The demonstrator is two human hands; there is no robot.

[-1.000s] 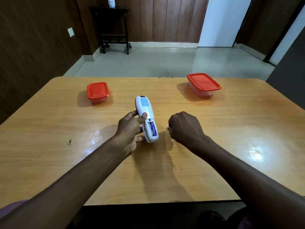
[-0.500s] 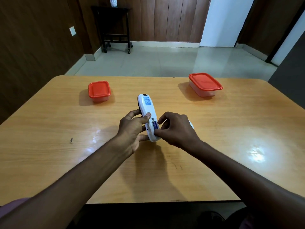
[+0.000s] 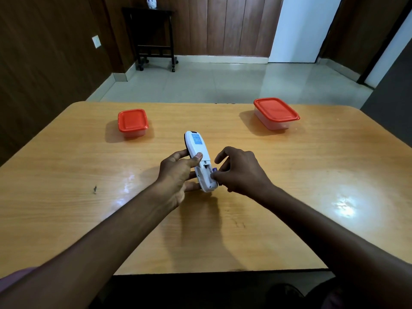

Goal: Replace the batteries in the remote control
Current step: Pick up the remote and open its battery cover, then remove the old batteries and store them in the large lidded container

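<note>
A white remote control point(image 3: 199, 152) lies back-up over the middle of the wooden table point(image 3: 312, 175), its battery compartment uncovered at the near end. My left hand point(image 3: 178, 172) grips the remote from the left, thumb on its back. My right hand point(image 3: 239, 171) pinches a small purple battery point(image 3: 214, 169) at the compartment's right edge; most of the battery is hidden by my fingers. The compartment looks white inside where it shows.
Two clear plastic boxes with red lids stand on the far side of the table: a small one point(image 3: 133, 122) at the left and a larger one point(image 3: 276, 113) at the right. A dark side table point(image 3: 156, 39) stands against the far wall.
My right hand came from the table beside the remote to the compartment and took hold of the purple battery, which now sits at the compartment's right edge. The left hand kept its grip.
</note>
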